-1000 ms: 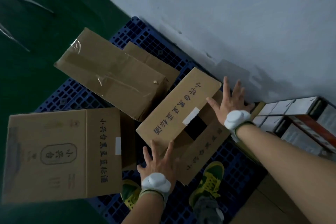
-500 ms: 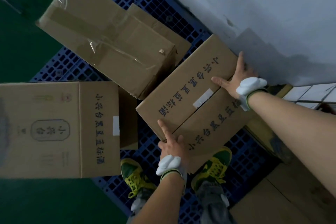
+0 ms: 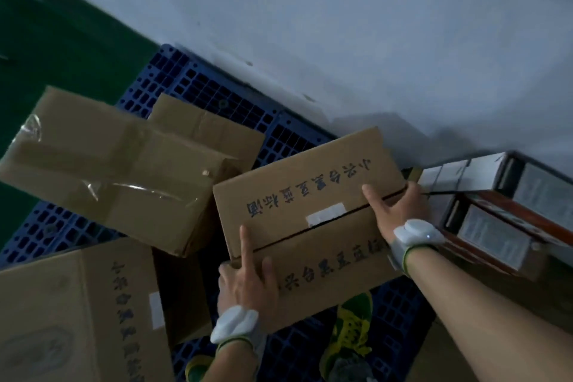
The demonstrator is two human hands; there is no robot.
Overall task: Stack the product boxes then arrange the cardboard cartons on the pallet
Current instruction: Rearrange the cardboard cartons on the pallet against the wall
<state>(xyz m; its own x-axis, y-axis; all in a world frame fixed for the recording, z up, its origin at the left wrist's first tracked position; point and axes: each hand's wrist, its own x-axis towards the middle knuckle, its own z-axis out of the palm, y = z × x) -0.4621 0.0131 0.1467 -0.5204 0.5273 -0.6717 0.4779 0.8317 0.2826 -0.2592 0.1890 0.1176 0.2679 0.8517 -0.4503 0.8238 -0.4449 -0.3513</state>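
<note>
A brown printed carton (image 3: pixel 297 192) with its top flaps closed sits tilted over the blue pallet (image 3: pixel 217 96). My left hand (image 3: pixel 248 276) grips its near left corner, forefinger stretched along the top flap. My right hand (image 3: pixel 393 205) holds the right end at the flap seam. A taped plain carton (image 3: pixel 102 164) lies tilted to the left, with a flat carton (image 3: pixel 204 124) behind it. A larger printed carton (image 3: pixel 77 316) stands at the bottom left. Stacked product boxes (image 3: pixel 496 214), white and red-brown, sit at the right.
A grey wall (image 3: pixel 341 25) runs right behind the pallet. Green floor (image 3: pixel 46 49) lies to the left. My green and yellow shoes (image 3: pixel 353 332) stand on the pallet under the held carton. Another cardboard surface (image 3: pixel 440 357) shows at the bottom right.
Both hands went from pressing the open flaps down to gripping the closed carton's ends. The carton has turned and moved toward the product boxes; the view swung right.
</note>
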